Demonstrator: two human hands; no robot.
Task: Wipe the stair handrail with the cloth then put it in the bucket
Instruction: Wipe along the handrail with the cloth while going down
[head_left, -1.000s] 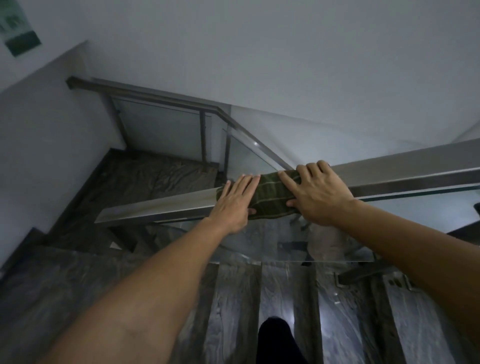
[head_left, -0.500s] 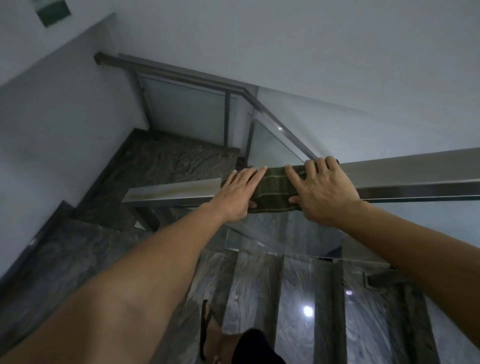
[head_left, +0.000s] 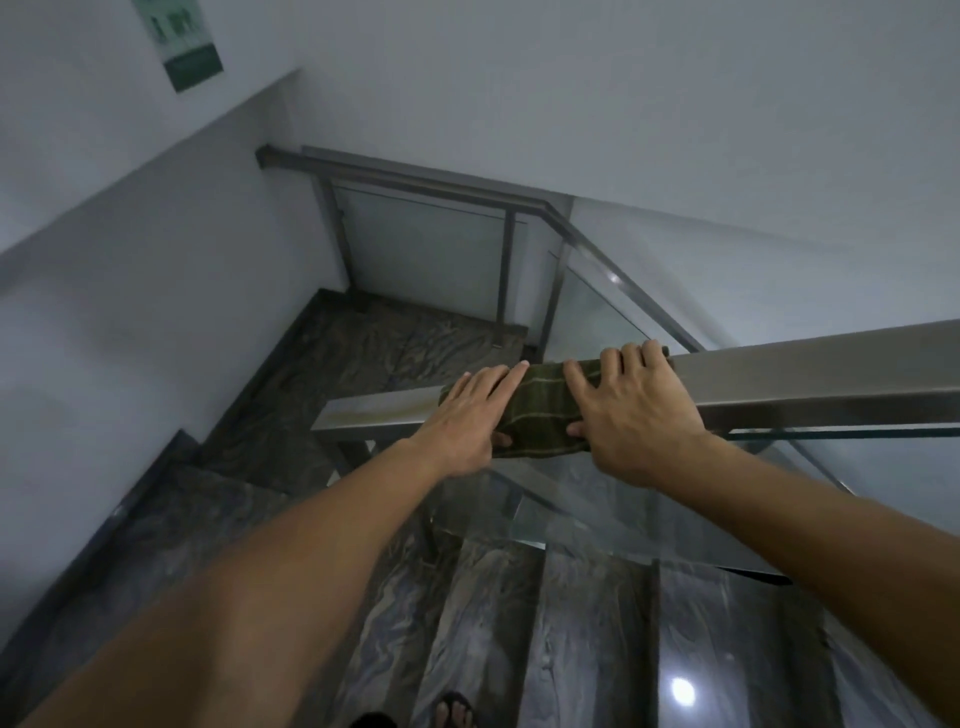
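Observation:
A dark green cloth (head_left: 540, 410) with pale stripes is draped over the flat steel handrail (head_left: 810, 379), which runs from the right edge down to its free end at the centre-left. My left hand (head_left: 467, 421) presses flat on the cloth's left part, thumb under the rail. My right hand (head_left: 628, 410) covers the cloth's right part, fingers curled over the rail's far edge. No bucket is in view.
A glass panel (head_left: 623, 509) hangs under the rail. Dark marble steps (head_left: 582, 634) descend to a landing (head_left: 395, 343) with a second railing (head_left: 426, 182) behind it. White walls close the left side. A sandalled foot (head_left: 454, 709) shows at the bottom.
Both hands and the cloth have slid along the rail toward its lower left end. The view has tilted up and moved down the stairs.

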